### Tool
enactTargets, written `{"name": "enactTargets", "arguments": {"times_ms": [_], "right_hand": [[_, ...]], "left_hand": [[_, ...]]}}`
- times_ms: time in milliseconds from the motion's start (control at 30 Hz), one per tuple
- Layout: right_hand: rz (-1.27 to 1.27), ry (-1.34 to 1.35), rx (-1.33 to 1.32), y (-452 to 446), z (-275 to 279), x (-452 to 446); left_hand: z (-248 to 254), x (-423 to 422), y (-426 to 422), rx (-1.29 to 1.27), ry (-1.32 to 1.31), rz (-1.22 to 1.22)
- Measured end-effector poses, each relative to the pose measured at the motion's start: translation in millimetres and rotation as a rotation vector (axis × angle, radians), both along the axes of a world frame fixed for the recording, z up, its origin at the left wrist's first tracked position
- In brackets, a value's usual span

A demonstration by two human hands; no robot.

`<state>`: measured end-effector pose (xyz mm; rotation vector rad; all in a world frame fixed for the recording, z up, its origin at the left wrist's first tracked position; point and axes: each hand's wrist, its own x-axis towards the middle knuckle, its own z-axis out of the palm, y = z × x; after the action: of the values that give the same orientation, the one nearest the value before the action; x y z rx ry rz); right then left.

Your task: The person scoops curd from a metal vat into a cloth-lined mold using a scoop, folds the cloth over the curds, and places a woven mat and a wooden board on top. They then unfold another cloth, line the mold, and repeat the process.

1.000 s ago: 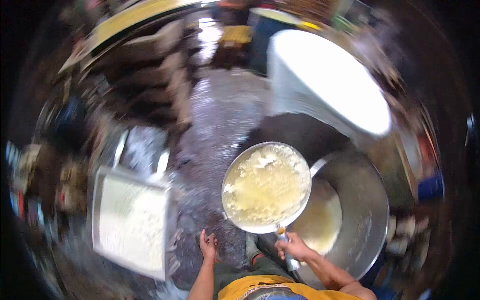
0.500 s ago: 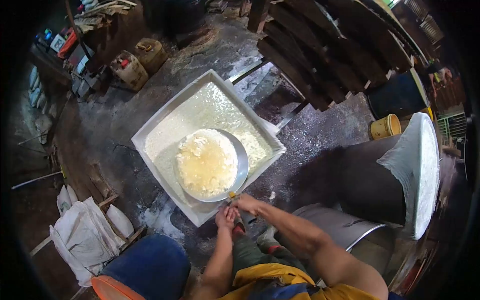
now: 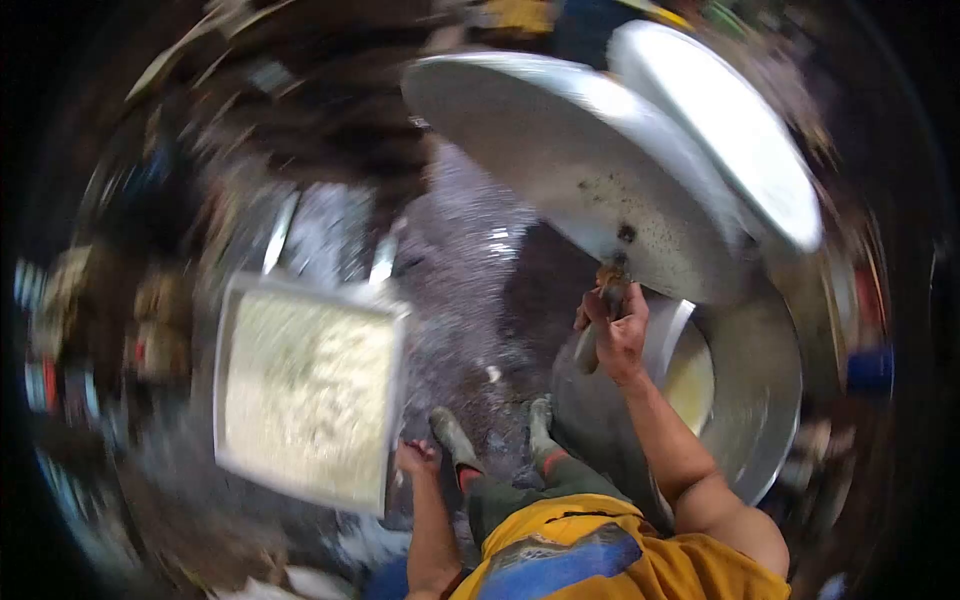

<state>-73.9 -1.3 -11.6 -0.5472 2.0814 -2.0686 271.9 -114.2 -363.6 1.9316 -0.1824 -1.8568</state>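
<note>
In my right hand (image 3: pixel 622 335) is the handle of a wide metal pan (image 3: pixel 580 150). The pan is tipped up on its side, its dark-spotted underside towards me, over a metal drum (image 3: pixel 775 400) with pale yellow liquid (image 3: pixel 690 385) in it. My left hand (image 3: pixel 418 456) hangs beside the right edge of a square, cloth-lined tray (image 3: pixel 222 400), fingers loosely apart and holding nothing. Whether it touches the tray edge I cannot tell. Lumpy off-white material (image 3: pixel 310 390) covers the tray. What the pan holds is hidden.
Behind the pan stands a container with a white round cover (image 3: pixel 725 130). Wet dark floor (image 3: pixel 465 260) lies between tray and drum, with my boots (image 3: pixel 455 435) on it. Blurred jugs (image 3: pixel 160 330) stand at the left, dark boards at the back.
The pan has left the tray and swung right to the drum, tilting up; its white contents no longer show. My left hand has let go of the handle. The view has turned right.
</note>
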Motion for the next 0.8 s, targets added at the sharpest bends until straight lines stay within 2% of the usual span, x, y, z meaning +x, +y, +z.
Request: {"name": "enactTargets", "arguments": {"times_ms": [33,100,133,167,233,300,367,400,433,500,533,600,633,667,700,800], "right_hand": [[-0.055,-0.055,-0.031,48.2,-1.1,-15.2],[0.026,-0.447,0.032,146.2,-31.3,-44.6],[-0.05,-0.662,-0.055,179.9,-47.8,-44.0],[-0.11,-0.87,-0.166,201.4,-68.0,-42.5],[-0.266,-1.163,-0.659,247.9,-141.8,-48.2],[-0.533,-1.201,-0.804,257.2,-202.0,-54.8],[-0.906,-1.536,-1.065,275.9,-265.1,-71.7],[-1.186,-1.755,-1.338,292.8,-289.5,-80.7],[-1.467,-1.754,-1.789,307.7,-356.6,-71.4],[-1.523,-1.651,-1.722,345.1,-420.7,-63.7],[-1.549,-1.606,-1.674,368.4,-442.3,-57.9],[-1.595,-1.525,-1.565,409.7,-479.2,-39.6],[-1.61,-1.496,-1.505,426.8,-494.5,-29.3],[-1.641,-1.409,-1.491,447.1,-503.1,-22.7],[-1.67,-1.329,-1.469,471.8,-496.4,-22.3],[-1.524,-1.459,-1.233,530.7,-497.6,-25.8]], "left_hand": [[10.2,-20.8,0.7,-0.066,0.069,-0.118],[100.1,-100.9,13.9,-0.229,0.063,-0.382],[106.5,-125.0,20.5,-0.274,0.14,-0.515],[119.7,-153.3,31.0,-0.319,0.167,-0.648],[145.3,-225.7,78.8,-0.409,0.22,-0.906],[157.3,-279.3,121.2,-0.505,0.216,-1.079],[171.2,-325.9,166.4,-0.608,0.189,-1.216],[172.3,-343.9,182.9,-0.671,0.138,-1.314],[170.3,-357.2,200.8,-0.756,0.164,-1.438],[152.3,-380.5,221.3,-0.909,0.235,-1.676],[186.3,-403.1,277.4,-0.723,0.006,-1.45],[169.0,-390.7,254.6,-0.877,-0.154,-1.658],[168.7,-392.7,259.4,-0.852,-0.189,-1.628],[168.5,-394.5,264.0,-0.826,-0.223,-1.598],[177.3,-402.1,281.7,-0.702,-0.213,-1.431],[181.0,-408.6,285.4,-0.7,-0.316,-1.434]]}}
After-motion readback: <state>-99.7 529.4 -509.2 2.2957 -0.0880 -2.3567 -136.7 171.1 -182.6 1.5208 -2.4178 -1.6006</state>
